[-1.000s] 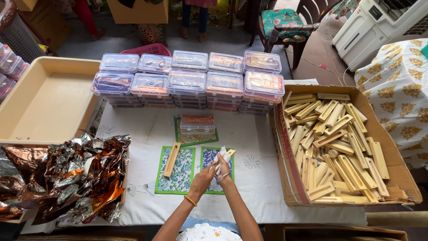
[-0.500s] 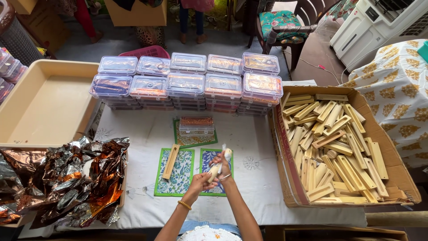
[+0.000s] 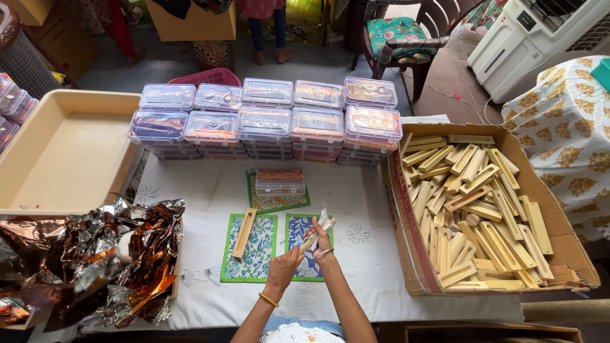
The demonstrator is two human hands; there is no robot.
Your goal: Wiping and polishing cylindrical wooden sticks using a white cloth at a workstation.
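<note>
My left hand (image 3: 283, 267) and my right hand (image 3: 322, 239) meet over a blue patterned mat (image 3: 305, 254) and together hold a pale wooden stick (image 3: 319, 228) with something white at its upper end. Left of it, a green patterned mat (image 3: 254, 254) carries one wooden stick holder (image 3: 244, 232) lying lengthwise. Just beyond them stands a small clear lidded box (image 3: 279, 180) on a third mat (image 3: 277, 202).
Stacked clear plastic boxes (image 3: 267, 124) line the far edge of the white cloth. A cardboard box (image 3: 406, 222) full of wooden holders sits right. A beige tray (image 3: 63, 152) and crumpled copper foil (image 3: 95, 254) lie left. A chair and a person's legs stand beyond.
My hands have shifted slightly toward the right and up over the blue mat, still working the same stick. Nothing else moved.
</note>
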